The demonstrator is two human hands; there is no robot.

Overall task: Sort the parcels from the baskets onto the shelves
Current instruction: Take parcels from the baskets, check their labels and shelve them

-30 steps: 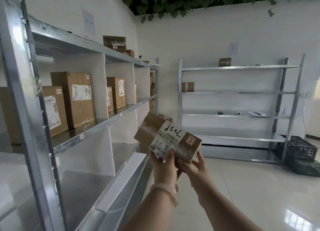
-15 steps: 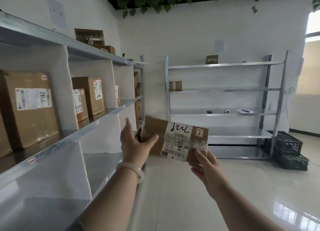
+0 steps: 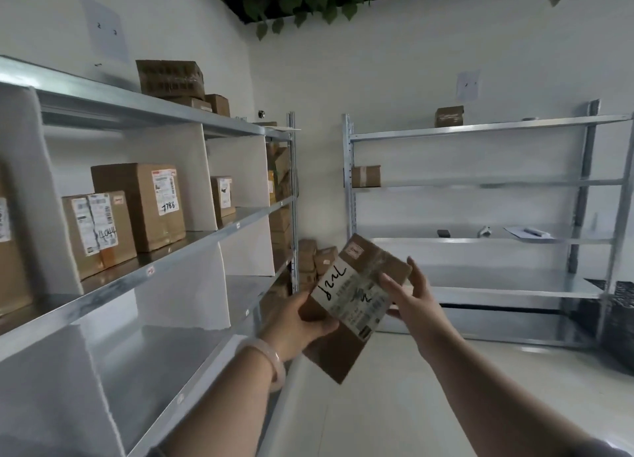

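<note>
Parcel [image 3: 346, 295] held in both hands between two shelf racks

Shelving [image 3: 206, 235] of grey metal with white dividers runs along the wall to the left of the left hand [image 3: 295, 322]. On the level above that hand stand a small labelled box [image 3: 97, 232] and, touching it on the right, a taller box [image 3: 144, 206] with a handwritten number on its label. A taped box [image 3: 169, 79] sits on the top shelf, higher up. Just beyond the left hand, small cartons [image 3: 315, 261] are stacked low in the corner.

The left hand, a pale bracelet [image 3: 271, 360] on its wrist, grips the parcel's left edge with the thumb curled over the brown front face. The parcel is tilted in mid-air, its white label with black scribble facing up, clear of every shelf. The right hand [image 3: 411, 302] takes the opposite edge, a finger on the label and the thumb beneath.

Beyond the right hand stands a second rack [image 3: 480, 127] against the far wall, with a brown box [image 3: 366, 176] on its second level and another box [image 3: 448, 116] on top. Far to the right of that hand, dark crates [image 3: 617, 316] sit on the floor.
</note>
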